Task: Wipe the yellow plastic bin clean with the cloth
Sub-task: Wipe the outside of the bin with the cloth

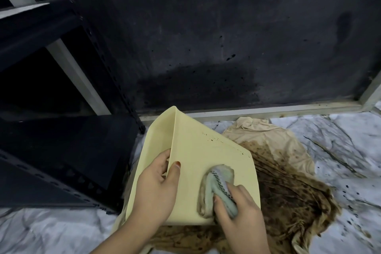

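Likely | risk: smooth yellow plastic bin [198, 150], tipped on the stained cloth sheet [288, 181] over the marbled floor [340, 134], slips from left hand [154, 187] pinching its rim; dark specks near far edge missed | right hand [237, 208] clutches crumpled soft cloth [216, 187] against its flat outer wall

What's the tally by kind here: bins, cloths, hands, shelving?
Yellow plastic bin: 1
Cloths: 2, the wiping cloth and the stained beige cloth spread on the floor
Hands: 2, left hand gripping the bin's edge, right hand pressing the wiping cloth
Black shelving unit: 1
Total: 6
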`<action>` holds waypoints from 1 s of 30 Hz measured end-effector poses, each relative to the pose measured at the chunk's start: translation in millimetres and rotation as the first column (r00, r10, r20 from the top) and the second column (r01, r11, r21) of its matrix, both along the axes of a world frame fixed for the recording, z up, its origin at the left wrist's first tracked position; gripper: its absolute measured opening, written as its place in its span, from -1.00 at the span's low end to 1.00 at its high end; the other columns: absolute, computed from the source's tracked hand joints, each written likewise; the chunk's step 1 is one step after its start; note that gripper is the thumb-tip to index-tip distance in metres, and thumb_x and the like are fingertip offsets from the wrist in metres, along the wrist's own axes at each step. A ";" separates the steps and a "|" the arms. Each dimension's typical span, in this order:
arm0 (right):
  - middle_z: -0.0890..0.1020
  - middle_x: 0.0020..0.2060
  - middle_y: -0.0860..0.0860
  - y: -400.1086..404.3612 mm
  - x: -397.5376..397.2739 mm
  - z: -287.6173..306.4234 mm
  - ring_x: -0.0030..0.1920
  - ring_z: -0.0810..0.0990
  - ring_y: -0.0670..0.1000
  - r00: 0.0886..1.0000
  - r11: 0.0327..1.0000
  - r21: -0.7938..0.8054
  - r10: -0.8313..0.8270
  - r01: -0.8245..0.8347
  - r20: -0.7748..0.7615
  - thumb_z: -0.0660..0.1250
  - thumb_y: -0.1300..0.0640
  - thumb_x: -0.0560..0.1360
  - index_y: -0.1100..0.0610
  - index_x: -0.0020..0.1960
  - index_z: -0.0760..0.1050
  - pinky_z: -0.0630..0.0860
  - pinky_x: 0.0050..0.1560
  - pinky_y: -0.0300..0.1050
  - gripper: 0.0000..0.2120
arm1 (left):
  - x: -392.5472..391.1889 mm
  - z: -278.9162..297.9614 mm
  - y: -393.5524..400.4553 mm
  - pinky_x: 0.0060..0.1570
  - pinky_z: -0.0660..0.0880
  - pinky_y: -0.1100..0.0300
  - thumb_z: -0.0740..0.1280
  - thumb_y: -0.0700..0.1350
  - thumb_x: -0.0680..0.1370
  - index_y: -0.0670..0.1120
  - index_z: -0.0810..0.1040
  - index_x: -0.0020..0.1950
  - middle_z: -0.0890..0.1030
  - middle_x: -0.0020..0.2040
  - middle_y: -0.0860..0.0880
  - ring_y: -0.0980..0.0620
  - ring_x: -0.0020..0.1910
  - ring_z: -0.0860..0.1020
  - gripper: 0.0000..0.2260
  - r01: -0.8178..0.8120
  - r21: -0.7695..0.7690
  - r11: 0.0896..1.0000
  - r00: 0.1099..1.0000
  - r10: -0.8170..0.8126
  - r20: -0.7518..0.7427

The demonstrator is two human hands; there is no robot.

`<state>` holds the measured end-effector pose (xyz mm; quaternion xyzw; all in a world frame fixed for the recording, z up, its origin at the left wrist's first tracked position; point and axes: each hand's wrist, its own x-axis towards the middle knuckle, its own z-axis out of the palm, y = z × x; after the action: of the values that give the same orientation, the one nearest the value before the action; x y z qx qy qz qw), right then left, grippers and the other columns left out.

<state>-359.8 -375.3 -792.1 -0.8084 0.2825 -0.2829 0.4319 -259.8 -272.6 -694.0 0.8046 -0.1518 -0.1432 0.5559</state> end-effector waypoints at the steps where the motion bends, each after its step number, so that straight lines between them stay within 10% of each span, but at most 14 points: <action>1: 0.44 -0.31 -0.19 1.9 4.3 5.1 -0.21 0.48 -0.10 1.000 0.999 -0.032 0.022 -0.022 0.013 0.19 -0.15 0.33 0.00 0.00 0.55 0.36 -0.23 -0.39 -0.64 | -0.7 0.3 -0.4 -0.31 0.50 0.44 0.22 -0.23 0.57 0.14 0.55 -0.03 0.68 -0.22 0.30 0.26 -0.29 0.63 -0.74 0.005 -0.010 1.000 1.000 -0.005 -0.003; 8: 0.38 -0.32 -0.20 -6.8 41.0 46.9 -0.20 0.49 -0.04 0.993 0.990 -0.111 0.095 -0.088 0.068 0.10 -0.19 0.35 -0.05 0.04 0.51 0.44 -0.22 -0.17 -0.61 | -5.1 0.6 -3.7 -0.24 0.51 0.45 0.22 -0.26 0.56 0.22 0.52 -0.08 0.64 -0.22 0.40 0.33 -0.24 0.61 -0.66 0.047 -0.006 0.999 0.997 -0.046 0.061; 13: 0.53 -0.17 -0.07 -28.6 57.4 53.3 -0.14 0.52 0.00 0.997 0.998 -0.024 0.054 -0.053 0.045 0.26 0.01 0.45 0.00 0.04 0.53 0.49 -0.13 -0.02 -0.80 | -7.0 0.7 -3.4 -0.04 0.57 -0.06 0.25 -0.24 0.55 0.25 0.55 -0.08 0.68 -0.18 0.22 -0.14 -0.17 0.62 -0.66 0.033 0.007 0.999 0.998 -0.033 0.060; 18: 0.58 -0.14 0.01 -51.5 66.2 45.6 -0.14 0.54 0.05 1.000 0.996 0.084 0.002 0.000 -0.029 0.27 0.04 0.44 0.01 0.01 0.55 0.48 -0.12 -0.03 -0.83 | -7.9 3.0 -2.2 -0.18 0.58 0.26 0.24 -0.25 0.56 0.21 0.55 -0.10 0.68 -0.22 0.31 0.22 -0.25 0.65 -0.68 0.036 -0.026 0.999 0.999 -0.036 0.010; 30: 0.60 -0.33 0.17 -89.0 25.3 -10.7 -0.33 0.50 0.12 0.963 0.930 0.292 -0.163 0.223 -0.214 0.28 0.09 0.46 0.13 -0.17 0.51 0.43 -0.30 -0.02 -0.88 | -4.9 7.3 -1.7 -0.26 0.49 0.47 0.21 -0.26 0.57 0.17 0.56 -0.05 0.69 -0.19 0.26 0.31 -0.22 0.62 -0.69 0.054 -0.038 0.998 0.998 -0.056 -0.041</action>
<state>-334.5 -464.3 -802.8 -0.7206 0.4414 -0.1988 0.4964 -264.6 -274.3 -686.7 0.7867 -0.1648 -0.1723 0.5694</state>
